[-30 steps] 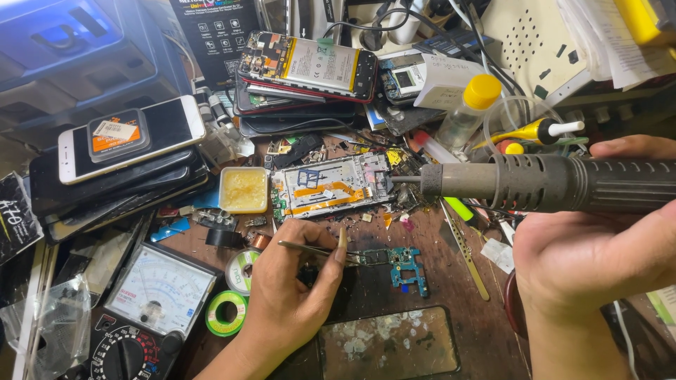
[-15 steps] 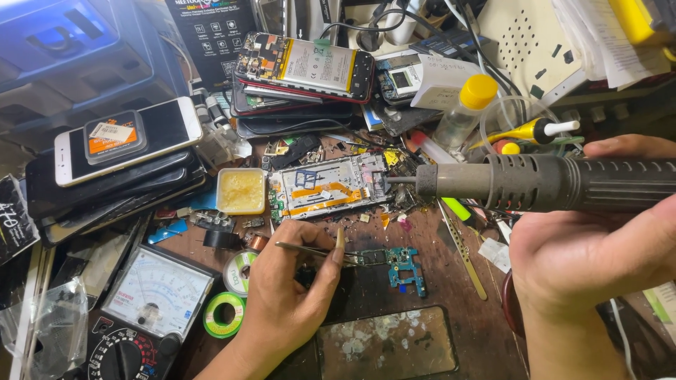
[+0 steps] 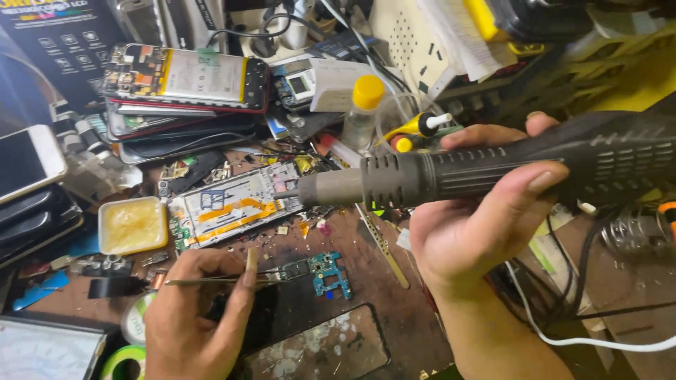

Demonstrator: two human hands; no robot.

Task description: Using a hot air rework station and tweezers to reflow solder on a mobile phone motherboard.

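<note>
Black hot-air gun (image 3: 493,169) gripped by right hand (image 3: 472,232); tweezers (image 3: 211,280) pinched in left-hand fingers (image 3: 248,271) at blue circuit board (image 3: 327,273); yellow flux tin (image 3: 132,225) beside.

cluttered brown workbench (image 3: 394,309), stacked phones (image 3: 183,105)

Dark printed box (image 3: 67,42) at bench's far-left corner; white smartphone, dark screen (image 3: 24,163), left edge; analogue multimeter dial face (image 3: 46,352), near-left corner

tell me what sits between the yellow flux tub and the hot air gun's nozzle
In the head view, an opened phone frame with orange flex cables lies between the flux tub and the nozzle of the hot air gun held in the right hand.
</note>
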